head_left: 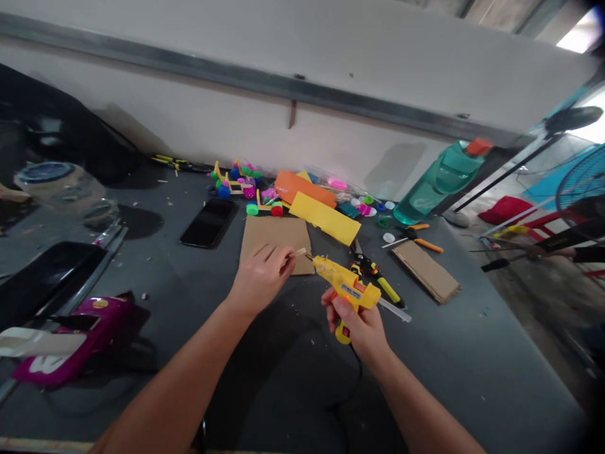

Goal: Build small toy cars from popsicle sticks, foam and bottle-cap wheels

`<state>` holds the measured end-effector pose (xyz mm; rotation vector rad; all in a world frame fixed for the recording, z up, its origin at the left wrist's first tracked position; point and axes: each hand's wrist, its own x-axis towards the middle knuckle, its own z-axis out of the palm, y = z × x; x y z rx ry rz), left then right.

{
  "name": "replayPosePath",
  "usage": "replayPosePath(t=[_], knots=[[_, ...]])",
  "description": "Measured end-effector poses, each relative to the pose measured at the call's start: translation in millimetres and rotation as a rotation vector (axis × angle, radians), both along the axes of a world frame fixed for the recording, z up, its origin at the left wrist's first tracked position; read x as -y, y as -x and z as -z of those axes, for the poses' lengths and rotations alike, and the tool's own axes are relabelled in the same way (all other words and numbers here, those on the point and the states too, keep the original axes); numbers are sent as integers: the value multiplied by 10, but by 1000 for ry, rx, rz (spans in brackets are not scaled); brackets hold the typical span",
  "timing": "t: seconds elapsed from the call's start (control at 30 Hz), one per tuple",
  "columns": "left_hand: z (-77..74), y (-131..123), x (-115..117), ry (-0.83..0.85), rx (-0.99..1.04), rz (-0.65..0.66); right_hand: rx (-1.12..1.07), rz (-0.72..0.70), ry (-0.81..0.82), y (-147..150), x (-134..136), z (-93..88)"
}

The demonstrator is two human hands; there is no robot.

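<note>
My right hand (357, 321) is wrapped round the grip of a yellow hot glue gun (343, 277), its nozzle pointing left and a clear glue stick (394, 309) poking out of its back. Just left of the nozzle, my left hand (262, 277) is closed in a pinch on a small pale stick (300, 252). The stick's tip is close to the nozzle; whether they touch I cannot tell. Both are above the right part of a square cardboard piece (276, 230) on the dark table. A cable runs down from the glue gun's handle.
Behind the cardboard lie yellow foam sheet (326, 217), orange sheet (302, 188) and small wheeled toys (236, 183). Pliers (378, 271), cardboard strips (425, 271) and a teal bottle (437, 183) are on the right. Left are a phone (209, 222), a clear jar (69, 192) and a purple device (80, 340).
</note>
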<state>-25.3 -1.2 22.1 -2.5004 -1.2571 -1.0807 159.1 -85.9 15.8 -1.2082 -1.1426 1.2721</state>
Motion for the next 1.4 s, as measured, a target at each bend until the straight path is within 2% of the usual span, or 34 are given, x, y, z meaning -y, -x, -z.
replayPosePath(t=[0.23, 1.4], knots=[[-6, 8, 1, -12, -10, 41, 125, 35, -37, 18, -22, -3], [25, 1, 13, -21, 6, 44, 140, 76, -17, -1, -39, 172]])
